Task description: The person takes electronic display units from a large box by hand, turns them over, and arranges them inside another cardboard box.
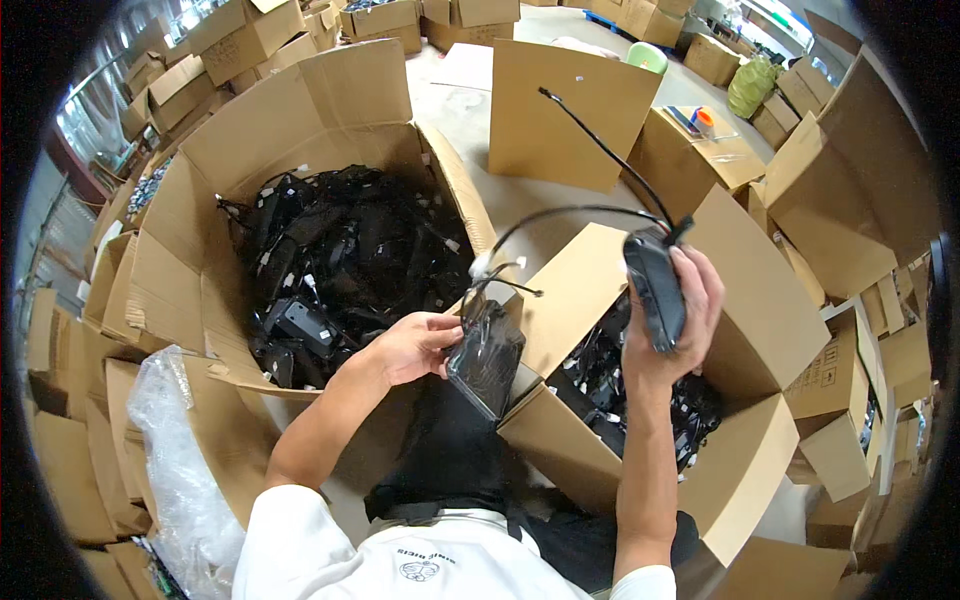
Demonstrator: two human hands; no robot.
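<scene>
My left hand (412,350) pinches the edge of a flat black rectangular electronic unit (488,360) in shiny clear wrap, with short black leads and a white connector at its top. Raised to the right, my right hand (700,300) is closed round a thicker black cased unit (655,290). From its upper end a long black cable (590,130) sticks up and another arcs left toward the first unit. On the left, a large open carton (310,95) holds a heap of black units and cables (345,240). Below my right hand, a smaller open carton (745,290) contains similar black units (600,400).
An upright cardboard panel (570,110) stands ahead. Behind it, a closed carton (700,150) carries an orange tape roll (703,121). Clear plastic wrap (185,450) lies at the lower left. Stacked cartons (240,40) crowd both sides, and a green sack (752,88) sits far right.
</scene>
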